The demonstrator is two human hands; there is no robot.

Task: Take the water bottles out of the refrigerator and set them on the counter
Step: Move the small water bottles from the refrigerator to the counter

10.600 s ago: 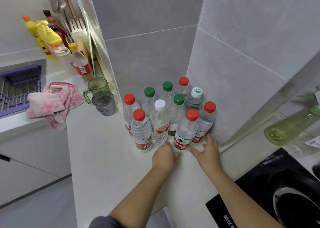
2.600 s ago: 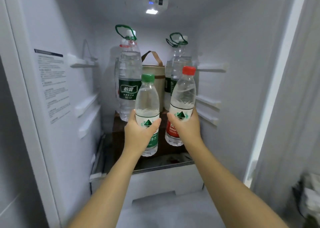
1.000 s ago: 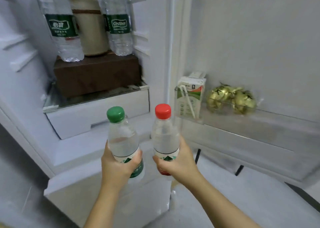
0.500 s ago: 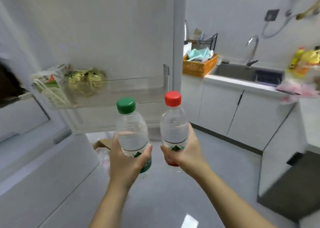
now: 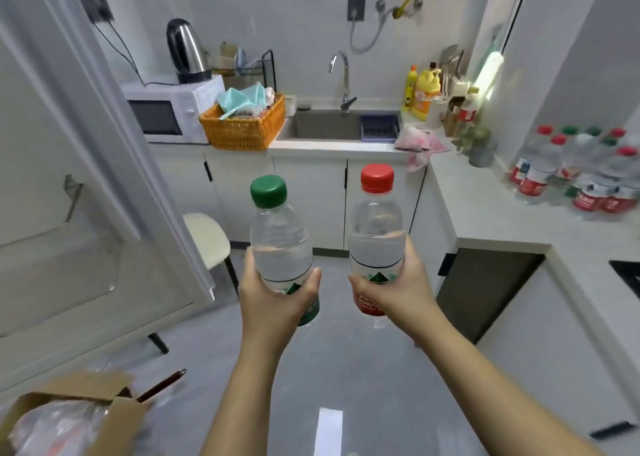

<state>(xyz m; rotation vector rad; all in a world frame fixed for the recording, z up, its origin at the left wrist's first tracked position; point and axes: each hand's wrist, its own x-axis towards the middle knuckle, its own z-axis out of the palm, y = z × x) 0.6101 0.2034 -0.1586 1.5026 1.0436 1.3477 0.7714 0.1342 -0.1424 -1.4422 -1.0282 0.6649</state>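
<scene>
My left hand (image 5: 273, 303) grips a clear water bottle with a green cap (image 5: 278, 244) around its lower half. My right hand (image 5: 398, 291) grips a clear water bottle with a red cap (image 5: 376, 228) the same way. Both bottles are upright, side by side, held out over the grey floor. Several more water bottles (image 5: 575, 171) with red, green and white caps stand clustered at the far right on the white counter (image 5: 485, 209). The open refrigerator door (image 5: 69, 195) fills the left side.
A stool (image 5: 207, 239) stands beside the refrigerator door. An open cardboard box (image 5: 65, 421) sits on the floor at lower left. Along the far wall are a microwave (image 5: 169, 114), an orange basket (image 5: 244, 126), a sink (image 5: 332, 124) and a pink cloth (image 5: 420, 143).
I have turned right, away from the refrigerator; the kitchen counter and its cluster of bottles have come into view. Both hands keep holding their bottles upright.
</scene>
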